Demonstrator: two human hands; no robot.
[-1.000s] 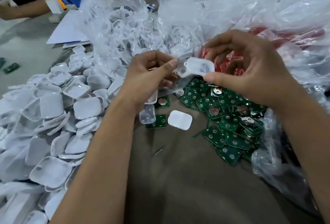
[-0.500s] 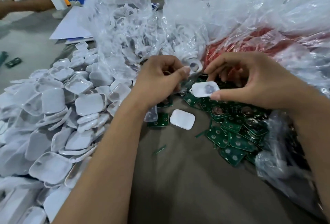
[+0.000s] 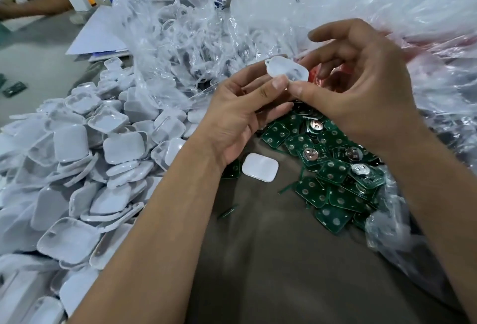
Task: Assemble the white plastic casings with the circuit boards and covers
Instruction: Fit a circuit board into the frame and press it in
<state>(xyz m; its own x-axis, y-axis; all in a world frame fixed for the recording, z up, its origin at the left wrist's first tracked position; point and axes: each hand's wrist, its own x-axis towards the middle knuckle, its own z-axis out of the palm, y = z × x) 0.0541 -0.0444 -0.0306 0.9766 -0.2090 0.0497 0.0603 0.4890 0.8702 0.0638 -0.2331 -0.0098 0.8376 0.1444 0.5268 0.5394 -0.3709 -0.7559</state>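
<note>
A brown cloth-covered work surface is showing a bare stretch between the two forearms, running toward the near edge of view. That stretch is being hemmed in on the left by a pile of white plastic casings and on the right by a spread of green circuit boards. A single white cover is lying flat on the cloth between the two heaps, just beside the left wrist and apart from the boards. Thin green offcuts are lying loose on the cloth near it.

Clear plastic bags are rising behind the hands and along the right side, crowding the far edge of the work area. White paper sheets are lying at the far left, and another person's forearm is resting on a grey table beyond them.

Both hands are being held raised above the boards. The left hand is turned palm-up, with thumb and fingers pinching the near edge of a translucent white casing. The right hand is meeting it from the opposite side, its thumb and a finger pinching the same casing while the remaining fingers are curling loosely above.
</note>
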